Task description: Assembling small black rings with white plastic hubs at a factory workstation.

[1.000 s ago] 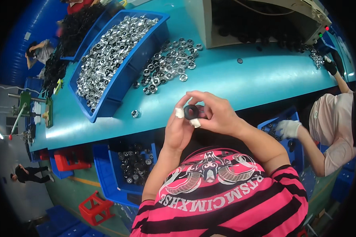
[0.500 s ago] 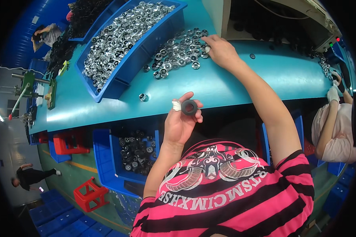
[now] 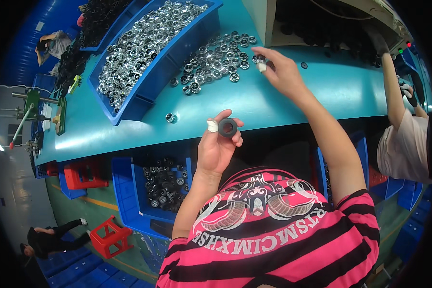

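My left hand (image 3: 215,152), palm up above the table's near edge, grips a black ring like a small tyre (image 3: 227,127). A white wrap covers one of its fingertips. Over the right end of a loose spread of shiny wheel hubs (image 3: 216,61), my right hand (image 3: 287,77) has thumb and forefinger about a silver-and-black wheel hub (image 3: 257,59). White wrapping shows on that thumb too. One more hub (image 3: 171,117) sits by itself to the left of my left hand.
A blue bin (image 3: 144,84) heaped with similar hubs stands on the teal table (image 3: 293,103). Below the near edge is a blue crate (image 3: 125,192) of black wheels. A box-like machine (image 3: 259,19) stands behind. At right, a co-worker's arm (image 3: 393,91) reaches in among black parts.
My right hand has drawn slightly right and nearer, with a hub now showing between its fingers. My left hand keeps the black ring. The co-worker's arm has reached farther in.
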`<state>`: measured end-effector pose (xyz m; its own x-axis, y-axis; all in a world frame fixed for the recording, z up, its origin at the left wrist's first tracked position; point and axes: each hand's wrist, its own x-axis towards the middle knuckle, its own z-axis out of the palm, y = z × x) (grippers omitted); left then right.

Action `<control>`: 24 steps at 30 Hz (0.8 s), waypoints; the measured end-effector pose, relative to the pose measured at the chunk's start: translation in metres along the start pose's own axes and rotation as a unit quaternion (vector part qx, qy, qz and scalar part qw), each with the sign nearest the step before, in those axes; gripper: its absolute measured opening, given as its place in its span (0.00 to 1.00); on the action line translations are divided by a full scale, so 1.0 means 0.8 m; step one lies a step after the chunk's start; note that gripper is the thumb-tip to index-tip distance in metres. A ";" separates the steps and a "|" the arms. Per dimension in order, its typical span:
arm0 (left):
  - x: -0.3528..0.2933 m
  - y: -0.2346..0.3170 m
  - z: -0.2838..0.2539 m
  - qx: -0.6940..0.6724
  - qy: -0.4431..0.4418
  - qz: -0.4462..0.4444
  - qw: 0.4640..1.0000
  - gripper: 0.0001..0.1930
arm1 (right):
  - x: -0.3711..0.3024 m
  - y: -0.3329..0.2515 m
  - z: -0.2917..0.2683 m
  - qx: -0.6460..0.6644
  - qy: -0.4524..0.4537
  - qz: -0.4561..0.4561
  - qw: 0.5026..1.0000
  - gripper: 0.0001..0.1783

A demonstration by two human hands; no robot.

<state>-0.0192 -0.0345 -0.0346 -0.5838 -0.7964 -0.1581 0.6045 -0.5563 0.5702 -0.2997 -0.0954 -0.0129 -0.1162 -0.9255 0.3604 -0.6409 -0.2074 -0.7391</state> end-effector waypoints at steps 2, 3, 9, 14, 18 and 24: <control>0.001 -0.001 -0.001 0.004 0.000 0.003 1.000 0.28 | -0.027 -0.032 -0.006 0.123 -0.015 0.033 0.992 0.23; 0.001 -0.001 -0.001 0.010 0.006 0.004 1.000 0.28 | -0.043 -0.041 -0.003 0.210 -0.048 0.068 0.974 0.23; 0.003 -0.003 0.004 0.033 0.005 0.011 0.999 0.30 | -0.111 -0.084 0.018 0.375 -0.090 0.092 0.918 0.19; -0.001 -0.003 0.007 0.053 -0.007 0.012 0.998 0.30 | -0.127 -0.086 0.026 0.388 -0.099 0.111 0.910 0.20; -0.003 -0.002 0.018 0.073 0.011 0.026 0.997 0.29 | -0.128 -0.102 0.022 0.346 -0.062 0.117 0.929 0.19; -0.005 -0.008 0.008 0.117 0.006 0.043 0.992 0.29 | -0.129 -0.120 0.013 0.163 -0.065 0.045 0.984 0.17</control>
<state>-0.0243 -0.0265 -0.0327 -0.5278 -0.8422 -0.1101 0.5080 -0.4169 0.7537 -0.2183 0.0165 0.0146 -0.0495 -0.9729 0.2260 -0.3532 -0.1946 -0.9151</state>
